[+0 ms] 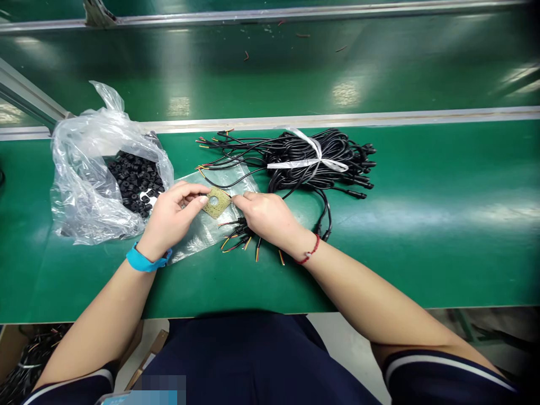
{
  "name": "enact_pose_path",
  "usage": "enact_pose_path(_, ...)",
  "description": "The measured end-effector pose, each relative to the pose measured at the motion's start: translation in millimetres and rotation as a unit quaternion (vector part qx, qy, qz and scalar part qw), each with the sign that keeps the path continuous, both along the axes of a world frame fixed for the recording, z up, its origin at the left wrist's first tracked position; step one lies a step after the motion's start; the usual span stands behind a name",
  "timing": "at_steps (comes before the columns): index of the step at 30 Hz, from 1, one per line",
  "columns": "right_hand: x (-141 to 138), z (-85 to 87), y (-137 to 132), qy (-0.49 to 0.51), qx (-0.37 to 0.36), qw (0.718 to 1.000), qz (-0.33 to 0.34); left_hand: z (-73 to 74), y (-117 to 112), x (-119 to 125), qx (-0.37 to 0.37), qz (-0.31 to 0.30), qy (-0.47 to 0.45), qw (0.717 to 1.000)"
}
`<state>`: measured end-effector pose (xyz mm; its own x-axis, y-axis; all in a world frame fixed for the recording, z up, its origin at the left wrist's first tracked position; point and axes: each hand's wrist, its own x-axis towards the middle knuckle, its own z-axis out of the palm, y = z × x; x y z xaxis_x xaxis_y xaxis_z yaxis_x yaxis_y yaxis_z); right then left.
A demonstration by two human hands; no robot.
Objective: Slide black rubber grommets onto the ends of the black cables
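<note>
A yellowish square sponge (220,210) with a round hole lies between my hands, over a flat clear plastic bag (192,239). My left hand (171,216) is closed, thumb and fingertips pinching the sponge's left corner. My right hand (270,216) is closed in a pinch at the sponge's right corner, on a thin black cable whose coloured wire end shows at the fingertips. Beneath the right hand, several cable ends (240,230) with bared red, yellow and black wires stick out. Behind it lies a bundle of black cables (295,154), tied with a white plastic strip.
An open clear bag (80,169) of small black parts (137,180) stands to the left. A pale metal rail (253,121) runs along the back of the green table (422,242). Below the table's front edge at left are more dark cables (29,360).
</note>
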<state>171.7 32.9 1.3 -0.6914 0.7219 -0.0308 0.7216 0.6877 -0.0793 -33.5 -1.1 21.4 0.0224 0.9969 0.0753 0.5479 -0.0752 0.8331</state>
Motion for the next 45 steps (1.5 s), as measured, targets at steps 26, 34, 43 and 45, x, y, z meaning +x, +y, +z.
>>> enact_pose_path(26,-0.5,-4.5,-0.2,0.052,-0.007,0.999,-0.002,-12.1,6.4,6.6,-0.083,0.095,-0.321,0.939)
enact_pose_path(34,4.3,-2.1,-1.9,0.175,-0.054,0.982,-0.04,-14.2,6.2,8.6,-0.08,0.096,-0.33,0.936)
enact_pose_path(43,12.1,4.8,-11.2,0.428,0.0,0.902,-0.049,-7.1,-0.4,18.0,-0.153,0.05,-0.387,0.908)
enact_pose_path(45,11.2,4.1,-10.8,0.424,0.003,0.905,-0.044,-5.6,-1.5,18.5,-0.16,0.042,-0.401,0.901)
